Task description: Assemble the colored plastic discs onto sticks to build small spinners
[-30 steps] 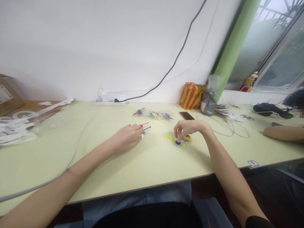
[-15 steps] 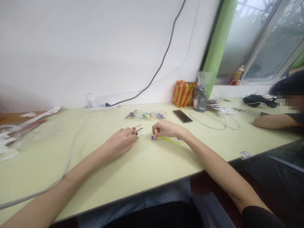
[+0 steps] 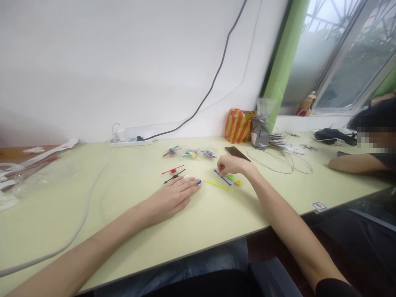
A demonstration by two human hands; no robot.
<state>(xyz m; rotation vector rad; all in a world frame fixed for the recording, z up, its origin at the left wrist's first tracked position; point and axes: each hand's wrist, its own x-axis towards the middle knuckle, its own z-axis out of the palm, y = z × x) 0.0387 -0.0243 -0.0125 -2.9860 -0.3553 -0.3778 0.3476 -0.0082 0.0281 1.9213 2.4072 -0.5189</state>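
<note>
My left hand point(image 3: 175, 197) lies palm down on the table with its fingers stretched out. Its fingertips reach a small blue round piece point(image 3: 199, 182). Beyond that hand lie a red arrow point(image 3: 168, 171) and a black arrow point(image 3: 169, 180); a white piece is partly hidden by the fingers. With fingertips closed, my right hand point(image 3: 231, 165) pinches the blue arrow point(image 3: 227, 181) low over the table. Close by are a green round piece point(image 3: 231, 177), a yellow round piece point(image 3: 238, 182) and a yellow-green arrow point(image 3: 218, 185).
Several small bags of colourful parts point(image 3: 191, 153) lie farther back. A phone point(image 3: 236, 153), a striped bag point(image 3: 238, 126) and a grey pouch point(image 3: 260, 134) stand or lie behind my right hand. A white cable point(image 3: 86, 214) crosses the left side. Another person's arm point(image 3: 355, 162) rests at right.
My left hand has shifted right and flattened out, uncovering the red and black arrows. My right hand has left the blue round piece and moved right to the blue arrow.
</note>
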